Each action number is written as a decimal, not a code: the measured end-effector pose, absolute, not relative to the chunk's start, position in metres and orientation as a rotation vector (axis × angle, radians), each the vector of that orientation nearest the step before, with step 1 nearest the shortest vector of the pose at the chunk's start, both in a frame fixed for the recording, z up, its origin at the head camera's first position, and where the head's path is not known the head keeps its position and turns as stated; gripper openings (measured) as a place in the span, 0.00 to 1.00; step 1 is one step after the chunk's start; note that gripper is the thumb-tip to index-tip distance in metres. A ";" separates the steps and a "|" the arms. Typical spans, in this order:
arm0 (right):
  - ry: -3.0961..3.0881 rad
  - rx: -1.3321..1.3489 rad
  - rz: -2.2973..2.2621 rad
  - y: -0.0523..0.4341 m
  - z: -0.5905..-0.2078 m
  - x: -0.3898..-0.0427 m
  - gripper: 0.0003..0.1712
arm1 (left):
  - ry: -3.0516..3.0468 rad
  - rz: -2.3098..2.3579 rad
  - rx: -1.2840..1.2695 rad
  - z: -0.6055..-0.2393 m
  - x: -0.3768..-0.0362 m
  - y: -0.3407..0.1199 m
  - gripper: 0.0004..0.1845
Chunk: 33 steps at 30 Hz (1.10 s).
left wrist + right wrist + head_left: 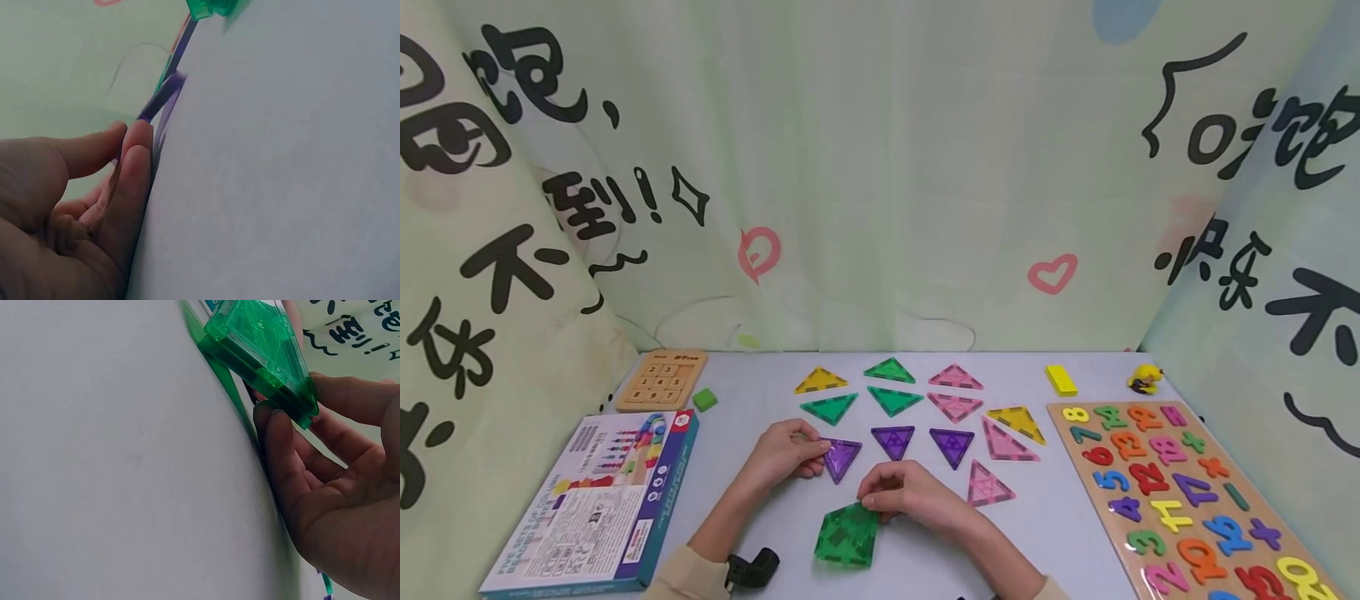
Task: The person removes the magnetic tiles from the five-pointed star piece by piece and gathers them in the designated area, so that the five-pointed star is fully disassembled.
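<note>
On the table [917, 550], a purple triangle [841, 457] is being pinched by left-hand [785, 454] fingers, while green tiles [847, 536] (stacked) are being pinched upright by right-hand [904, 494] fingers.

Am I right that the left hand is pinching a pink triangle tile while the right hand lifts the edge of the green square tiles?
Not quite. The tile the left hand pinches is a purple triangle, not pink; the head view shows it, and the left wrist view shows its purple edge. The right hand does lift the edge of the green square tiles.
</note>
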State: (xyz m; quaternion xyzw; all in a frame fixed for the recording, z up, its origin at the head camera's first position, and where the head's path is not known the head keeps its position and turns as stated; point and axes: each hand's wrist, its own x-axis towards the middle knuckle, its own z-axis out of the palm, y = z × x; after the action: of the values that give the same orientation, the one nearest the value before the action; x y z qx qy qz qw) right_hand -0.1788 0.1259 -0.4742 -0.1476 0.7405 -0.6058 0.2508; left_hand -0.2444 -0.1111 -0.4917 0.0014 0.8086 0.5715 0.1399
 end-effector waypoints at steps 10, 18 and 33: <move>1.996 -0.377 -1.651 0.127 -0.475 -0.179 0.15 | 2.417 1.572 0.051 -0.490 -0.243 -0.107 0.10; 1.946 -0.374 -1.673 0.129 -0.474 -0.179 0.15 | 2.221 1.279 0.376 -0.475 -0.232 -0.118 0.11; 2.047 -0.293 -1.764 0.127 -0.470 -0.178 0.14 | 2.003 1.189 0.428 -0.466 -0.222 -0.122 0.09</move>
State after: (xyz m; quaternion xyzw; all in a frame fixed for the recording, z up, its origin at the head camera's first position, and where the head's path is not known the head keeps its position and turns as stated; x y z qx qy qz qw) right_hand -0.1778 0.1273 -0.4699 -0.1052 0.7362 -0.6346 0.2103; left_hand -0.2215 -0.1222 -0.4660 0.1675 0.7833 0.4650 0.3770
